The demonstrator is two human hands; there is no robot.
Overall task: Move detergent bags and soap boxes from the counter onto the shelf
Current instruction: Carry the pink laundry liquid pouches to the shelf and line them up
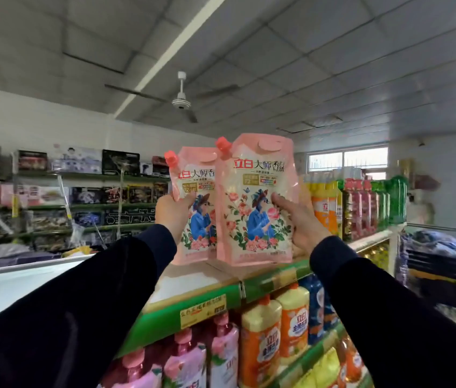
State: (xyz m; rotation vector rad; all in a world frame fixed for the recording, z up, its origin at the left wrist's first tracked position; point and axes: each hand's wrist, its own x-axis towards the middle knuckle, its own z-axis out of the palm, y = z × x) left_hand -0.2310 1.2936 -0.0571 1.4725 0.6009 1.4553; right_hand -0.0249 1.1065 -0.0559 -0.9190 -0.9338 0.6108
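Each grip clasps one upright pink detergent bag: left hand (173, 211) the rear bag (193, 191), right hand (299, 219) the front bag (257, 197).

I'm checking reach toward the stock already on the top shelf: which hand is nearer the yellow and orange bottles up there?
Right. The right hand grips a pink bag just beside the yellow and orange bottles; the left hand holds its bag farther left.

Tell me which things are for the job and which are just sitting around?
For the job: left pink detergent bag, right pink detergent bag, top shelf, left hand, right hand.
Just around: orange bottles, ceiling fan, window.
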